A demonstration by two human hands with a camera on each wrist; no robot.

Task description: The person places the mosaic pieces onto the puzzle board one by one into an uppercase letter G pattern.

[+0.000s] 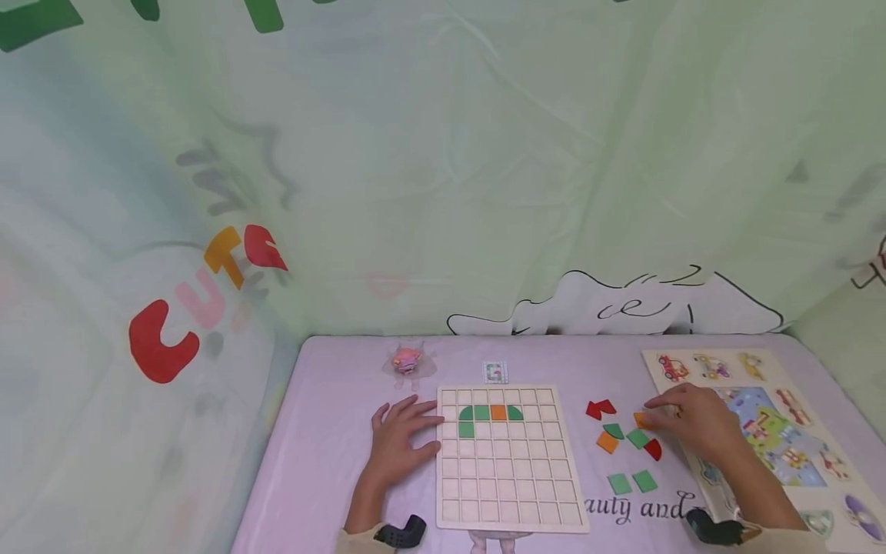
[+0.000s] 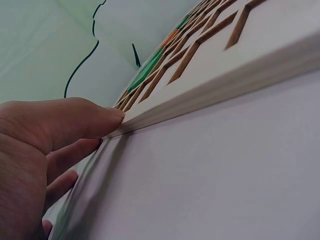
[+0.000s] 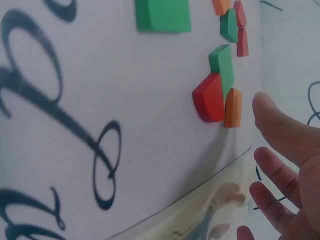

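A wooden grid board (image 1: pixel 512 488) lies on the table. In its second row sit a green square tile (image 1: pixel 481 412), an orange square tile (image 1: pixel 498 413) and a green rounded tile (image 1: pixel 515 414) at each end, with another green square (image 1: pixel 467 430) below the left one. My left hand (image 1: pixel 400 440) rests at the board's left edge, fingers extended, thumb tip (image 2: pixel 116 116) on its rim. Over the loose tiles to the right, my right hand (image 1: pixel 702 422) reaches toward an orange square tile (image 3: pixel 233 108). In the right wrist view its thumb and fingers are spread, with a gap to that tile.
Near the right hand lie a red rounded tile (image 1: pixel 654 448), a green square (image 1: pixel 637 438), an orange square (image 1: pixel 607 442) and several other tiles. A picture puzzle board (image 1: pixel 768 365) lies under the right forearm. A small pink object (image 1: pixel 407 359) and a card (image 1: pixel 494 372) lie behind the grid.
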